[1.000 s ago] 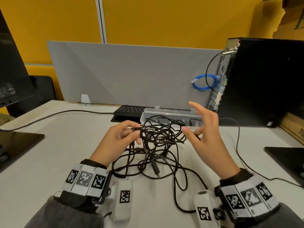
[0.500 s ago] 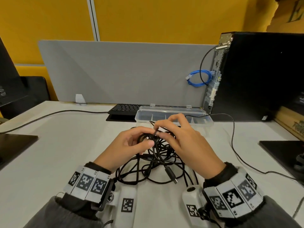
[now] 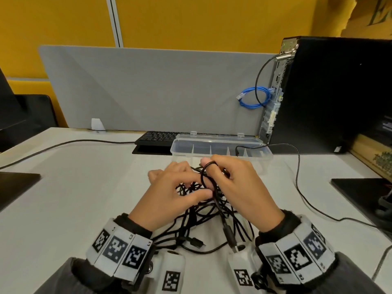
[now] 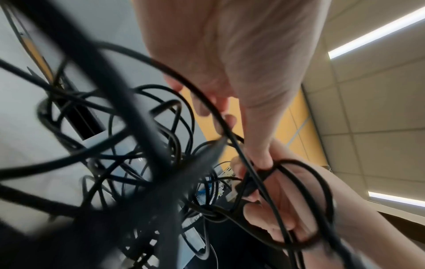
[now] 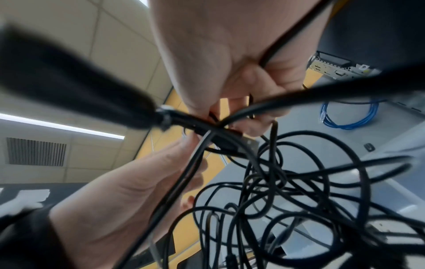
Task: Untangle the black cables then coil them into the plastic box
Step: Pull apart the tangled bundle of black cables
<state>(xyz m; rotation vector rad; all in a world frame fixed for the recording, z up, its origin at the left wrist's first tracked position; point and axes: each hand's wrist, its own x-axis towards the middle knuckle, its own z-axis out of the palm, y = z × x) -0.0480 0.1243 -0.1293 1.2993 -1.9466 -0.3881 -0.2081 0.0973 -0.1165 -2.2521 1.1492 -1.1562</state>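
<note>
Both hands were buried in the tangle of black cables point(image 3: 203, 221), which sat on the white desk point(image 3: 70, 200) just on the near side of the clear plastic box point(image 3: 220, 148). The left hand point(image 3: 169, 198) had its fingers curled around some strands, and the right hand point(image 3: 239, 187) gripped a loop that wrapped over its index finger point(image 3: 209, 164). The box stood open with a thin black wire point(image 3: 297, 166) draped into it.

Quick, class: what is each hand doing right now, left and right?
Left hand: fingers curled into the tangle of black cables, gripping strands.
Right hand: closed on a cable, with one loop hooked over a finger.
</note>
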